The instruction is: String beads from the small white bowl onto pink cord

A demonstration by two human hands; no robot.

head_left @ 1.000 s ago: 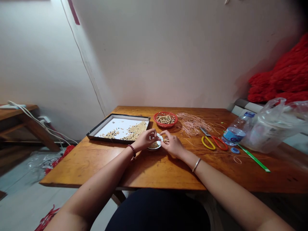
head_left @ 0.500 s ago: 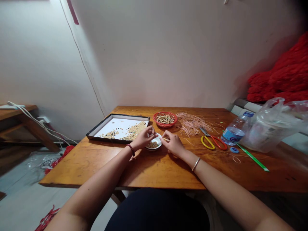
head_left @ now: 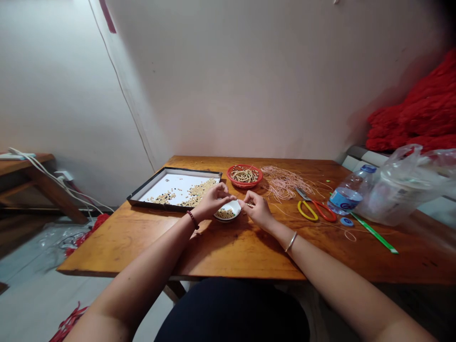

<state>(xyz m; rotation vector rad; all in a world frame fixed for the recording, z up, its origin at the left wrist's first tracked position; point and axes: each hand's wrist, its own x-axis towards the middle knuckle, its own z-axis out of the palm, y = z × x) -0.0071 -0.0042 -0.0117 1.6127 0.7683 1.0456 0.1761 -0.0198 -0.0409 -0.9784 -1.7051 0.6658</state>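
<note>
Handling small pieces, low and steady

At the left lies a black-rimmed tray (head_left: 153, 189), with loose tray beads (head_left: 199, 192) across its white floor. The left hand (head_left: 213, 199) is at the tray's right end, fingertips bunched near the bowl (head_left: 234, 207); whether they pinch anything is too small to tell. Bowl beads (head_left: 223, 213) sit toward its near left side — a sensible catch for drops, so fine work is best done directly above it. Behind comes the red basket (head_left: 245, 185), strung beads inside. The right hand (head_left: 259, 210) is curled round held beads (head_left: 250, 205), a short row showing between its fingers, its thumb and forefinger brought together beside the bowl. That curl should be firm enough to stop the row slipping — but the fingertips loose for turning. Farther right lie thread (head_left: 285, 183), scissors (head_left: 314, 203) and a bottle (head_left: 345, 199).
</note>
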